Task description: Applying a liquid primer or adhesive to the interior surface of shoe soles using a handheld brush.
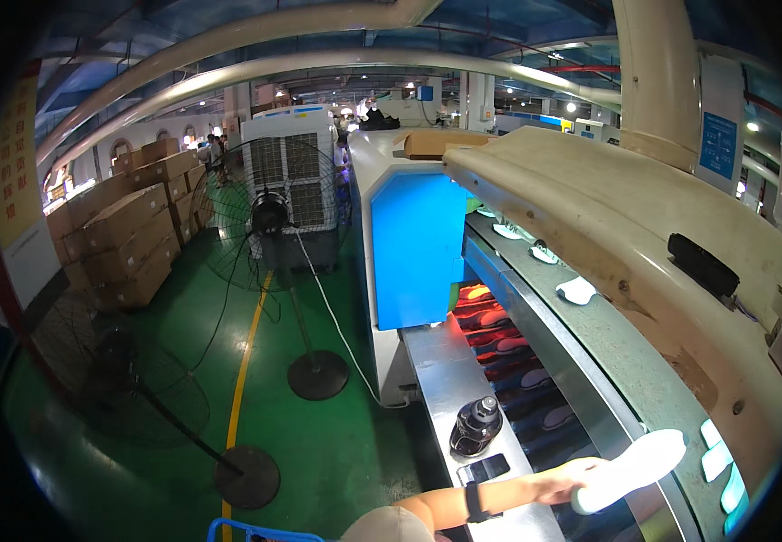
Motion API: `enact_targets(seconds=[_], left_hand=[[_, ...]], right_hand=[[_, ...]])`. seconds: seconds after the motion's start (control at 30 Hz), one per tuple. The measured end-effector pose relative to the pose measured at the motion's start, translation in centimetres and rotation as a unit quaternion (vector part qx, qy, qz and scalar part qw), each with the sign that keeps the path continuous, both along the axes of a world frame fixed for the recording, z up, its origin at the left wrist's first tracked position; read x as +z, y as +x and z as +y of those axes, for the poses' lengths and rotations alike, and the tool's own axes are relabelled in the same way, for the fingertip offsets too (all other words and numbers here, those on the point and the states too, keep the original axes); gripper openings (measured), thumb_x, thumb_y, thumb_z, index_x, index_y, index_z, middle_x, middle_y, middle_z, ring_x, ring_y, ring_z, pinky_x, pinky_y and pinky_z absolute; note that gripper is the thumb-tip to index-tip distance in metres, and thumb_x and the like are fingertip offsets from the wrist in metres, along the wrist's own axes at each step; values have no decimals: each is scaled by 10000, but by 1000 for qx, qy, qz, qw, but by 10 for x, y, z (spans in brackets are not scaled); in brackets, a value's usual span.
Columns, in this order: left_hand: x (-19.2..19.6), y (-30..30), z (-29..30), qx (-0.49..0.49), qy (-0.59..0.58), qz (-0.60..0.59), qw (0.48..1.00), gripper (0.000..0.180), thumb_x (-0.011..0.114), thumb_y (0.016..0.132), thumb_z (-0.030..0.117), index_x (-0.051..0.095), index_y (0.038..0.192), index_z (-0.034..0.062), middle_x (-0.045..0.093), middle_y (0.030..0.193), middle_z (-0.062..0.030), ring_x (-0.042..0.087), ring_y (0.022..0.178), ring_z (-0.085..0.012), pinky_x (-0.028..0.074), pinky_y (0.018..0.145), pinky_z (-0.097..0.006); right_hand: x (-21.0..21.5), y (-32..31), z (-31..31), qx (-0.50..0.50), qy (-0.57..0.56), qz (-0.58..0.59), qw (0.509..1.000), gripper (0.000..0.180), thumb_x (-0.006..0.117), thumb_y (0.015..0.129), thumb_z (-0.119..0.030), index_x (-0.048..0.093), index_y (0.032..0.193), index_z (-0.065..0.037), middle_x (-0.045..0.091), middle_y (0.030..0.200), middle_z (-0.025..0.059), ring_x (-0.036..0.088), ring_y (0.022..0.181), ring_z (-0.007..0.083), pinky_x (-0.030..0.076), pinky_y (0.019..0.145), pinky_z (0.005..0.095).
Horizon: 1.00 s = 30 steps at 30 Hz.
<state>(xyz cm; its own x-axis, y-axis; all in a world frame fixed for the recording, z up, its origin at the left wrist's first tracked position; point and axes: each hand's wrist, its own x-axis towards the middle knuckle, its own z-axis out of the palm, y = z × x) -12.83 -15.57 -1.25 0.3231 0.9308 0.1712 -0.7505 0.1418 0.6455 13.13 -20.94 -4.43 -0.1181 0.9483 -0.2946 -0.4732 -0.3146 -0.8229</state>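
My left hand (579,481) is closed on the near end of a long white shoe sole (635,470). The sole is held up over the edge between a lower conveyor and a raised green belt (608,361). A dark band (475,502) circles my left wrist. Several white and pale sole pieces lie on the green belt, one white piece (576,290) farther up and a pale one (716,461) just right of the held sole. On the lower conveyor (544,411) rest rows of dark sole-shaped pieces. My right hand is out of view.
A dark bottle (476,426) and a phone (484,468) sit on the metal ledge (440,370). Red light glows beside the blue machine panel (418,248). Two pedestal fans (271,212) stand left, a white cable (327,307) trailing nearby. Cardboard boxes (129,239) are stacked behind.
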Motion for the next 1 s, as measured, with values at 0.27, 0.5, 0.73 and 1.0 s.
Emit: enact_targets(seconds=[0.27, 0.5, 0.73, 1.0], left_hand=[[-9, 34, -85, -351, -81, -47, 932, 541, 512, 833, 407, 434, 1215, 32, 538, 1131, -132, 554, 995, -226, 464, 858, -358], [-32, 73, -74, -342, -152, -110, 921, 579, 486, 830, 462, 431, 1217, 35, 528, 1149, -145, 546, 1012, -259, 456, 871, -394], [-52, 102, -50, -306, -264, -152, 902, 678, 340, 839, 595, 401, 1252, 62, 508, 1176, -175, 517, 1050, -352, 415, 896, -508], [-42, 118, -67, -307, -313, -95, 894, 810, 130, 797, 695, 372, 1276, 89, 514, 1136, -202, 525, 999, -377, 332, 907, -631]], right_hand=[[5, 23, -35, -103, -2, -10, 995, 254, 548, 798, -89, 546, 1038, -4, 607, 952, 143, 584, 660, 192, 485, 616, 297], [-7, 27, -62, -429, -99, -103, 892, 222, 546, 788, -58, 570, 1001, 1, 610, 930, 140, 578, 635, 191, 481, 602, 297], [0, 19, -52, -118, 91, -11, 989, 199, 570, 749, 21, 602, 937, 77, 639, 883, 154, 610, 822, 212, 479, 772, 300], [12, 27, -54, -156, 96, -76, 980, 200, 615, 770, -17, 623, 957, 53, 643, 851, 95, 595, 753, 125, 476, 684, 229]])
